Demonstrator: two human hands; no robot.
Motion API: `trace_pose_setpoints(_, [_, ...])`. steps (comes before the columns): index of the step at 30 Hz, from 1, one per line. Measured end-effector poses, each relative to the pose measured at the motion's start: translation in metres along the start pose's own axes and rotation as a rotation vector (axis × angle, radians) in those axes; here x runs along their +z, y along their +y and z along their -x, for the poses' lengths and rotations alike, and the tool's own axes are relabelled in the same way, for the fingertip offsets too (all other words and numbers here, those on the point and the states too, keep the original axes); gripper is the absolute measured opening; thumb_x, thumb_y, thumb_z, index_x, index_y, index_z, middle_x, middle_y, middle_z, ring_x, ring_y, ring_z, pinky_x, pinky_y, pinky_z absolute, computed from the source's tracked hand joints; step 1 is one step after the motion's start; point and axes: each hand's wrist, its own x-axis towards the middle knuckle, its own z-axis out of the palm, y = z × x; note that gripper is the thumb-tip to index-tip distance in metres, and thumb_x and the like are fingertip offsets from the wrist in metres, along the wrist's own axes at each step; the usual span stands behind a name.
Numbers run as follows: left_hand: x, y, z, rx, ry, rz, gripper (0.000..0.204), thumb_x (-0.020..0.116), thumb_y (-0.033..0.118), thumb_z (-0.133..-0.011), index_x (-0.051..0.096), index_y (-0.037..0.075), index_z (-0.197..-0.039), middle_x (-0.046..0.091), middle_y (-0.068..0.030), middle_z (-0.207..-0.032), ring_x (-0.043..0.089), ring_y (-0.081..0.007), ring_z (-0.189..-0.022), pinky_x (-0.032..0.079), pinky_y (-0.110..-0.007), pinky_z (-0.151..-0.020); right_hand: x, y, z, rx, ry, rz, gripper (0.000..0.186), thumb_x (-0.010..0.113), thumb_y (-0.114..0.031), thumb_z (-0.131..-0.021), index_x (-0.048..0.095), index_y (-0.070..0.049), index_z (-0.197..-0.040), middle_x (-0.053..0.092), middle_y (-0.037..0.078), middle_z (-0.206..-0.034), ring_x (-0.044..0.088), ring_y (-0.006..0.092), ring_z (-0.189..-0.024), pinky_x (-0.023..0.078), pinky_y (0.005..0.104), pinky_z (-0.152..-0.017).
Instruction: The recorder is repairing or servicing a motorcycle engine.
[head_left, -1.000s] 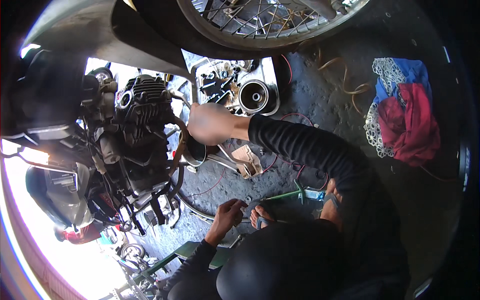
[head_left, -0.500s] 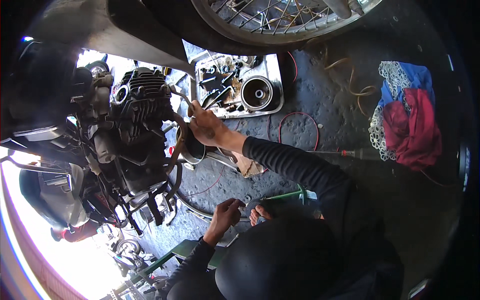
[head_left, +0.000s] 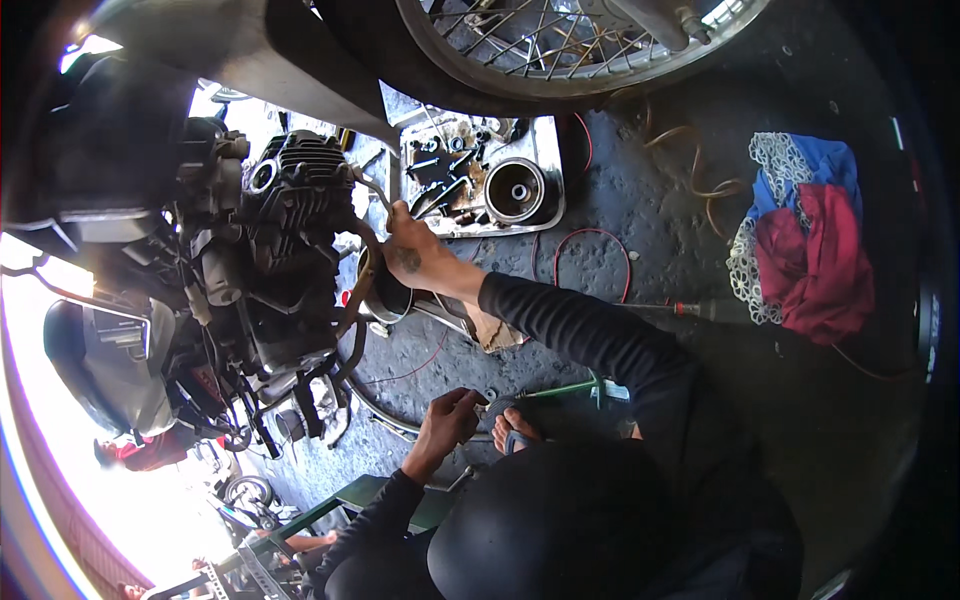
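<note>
Motorcycle engine [head_left: 290, 215]: sits in the left part of the view, above the floor; shows dark cooling fins near its top edge.

Bent metal bar [head_left: 373, 188]: juts from the finned part toward the right hand.

Right hand [head_left: 418, 255]: reaches in from the right, back upward, to the far end of the bent metal bar, just beside a curved brown tube [head_left: 368, 245]. Fingers: mostly turned from view; cannot tell whether closed on the bar.

Left hand [head_left: 447, 425]: hovers low, well apart from the engine, near a sandalled foot [head_left: 512, 430]. Fingers: bend inward toward the thumb; cannot tell whether pinching anything small.

Metal tray [head_left: 547, 140]: lies on the floor [head_left: 680, 250] beyond the right hand. Carries scattered dark fasteners [head_left: 425, 165] on its left side and a round metal drum [head_left: 515, 192] on its right.

Spoked wheel [head_left: 560, 60]: fills the upper edge, cut off by the frame.

Cardboard piece [head_left: 495, 332]: lies partly under the right forearm.

Red wire [head_left: 592, 231]: loops across the floor, near the tray.

Green bar [head_left: 565, 388]: lies beyond the sandalled foot.

Cloths, crimson [head_left: 825, 265] and blue [head_left: 825, 160]: lie heaped at far right, beside white lacework [head_left: 745, 265].
</note>
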Motion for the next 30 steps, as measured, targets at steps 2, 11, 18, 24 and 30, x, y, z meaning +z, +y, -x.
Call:
trace_pose_setpoints(2, [-0.001,0.000,0.006,0.017,-0.003,0.023,0.033,0.043,0.026,-0.098,0.059,-0.002,-0.094,0.047,-0.0005,-0.055,0.042,-0.0076,-0.047,0.033,-0.024,-0.045,0.000,-0.002,-0.001,-0.131,0.056,0.078,0.043,0.055,-0.006,-0.077,0.035,0.016,-0.109,0.059,0.025,-0.064,0.062,0.0430,-0.063,0.048,0.0444,-0.048])
trace_pose_setpoints(11, [-0.003,-0.009,0.001,-0.028,-0.009,0.115,0.034,0.043,0.027,-0.098,0.060,-0.002,-0.092,0.046,-0.0002,-0.055,0.043,-0.0077,-0.049,0.033,-0.024,-0.046,-0.045,-0.069,-0.008,0.500,-0.364,-0.096,0.036,0.052,-0.011,-0.081,0.039,0.009,-0.108,0.061,0.028,-0.075,0.061,0.0464,-0.075,0.048,0.0512,-0.068])
trace_pose_setpoints(18, [0.002,-0.003,0.002,-0.015,0.006,0.095,0.029,0.048,0.026,-0.096,0.060,0.000,-0.092,0.045,0.0016,-0.056,0.039,-0.0064,-0.046,0.029,-0.024,-0.042,-0.004,-0.017,0.000,0.222,-0.065,0.038,0.034,0.050,-0.014,-0.085,0.038,0.004,-0.112,0.060,0.030,-0.084,0.058,0.0482,-0.081,0.046,0.0490,-0.072])
trace_pose_setpoints(24, [-0.001,-0.001,-0.002,-0.014,0.013,0.067,0.028,0.049,0.026,-0.095,0.060,0.000,-0.092,0.045,0.0025,-0.057,0.039,-0.0056,-0.048,0.029,-0.024,-0.043,0.001,0.018,-0.004,0.058,-0.065,0.036,0.035,0.049,-0.010,-0.084,0.034,0.001,-0.114,0.059,0.029,-0.086,0.058,0.0475,-0.081,0.045,0.0495,-0.068])
trace_pose_setpoints(30, [0.001,0.001,0.000,-0.033,0.008,0.079,0.029,0.048,0.026,-0.096,0.060,0.000,-0.092,0.045,0.0021,-0.057,0.040,-0.0059,-0.049,0.030,-0.024,-0.045,0.023,0.023,-0.005,-0.098,-0.039,0.014,0.033,0.045,-0.003,-0.084,0.028,-0.005,-0.113,0.053,0.022,-0.072,0.057,0.0468,-0.072,0.043,0.0497,-0.060])
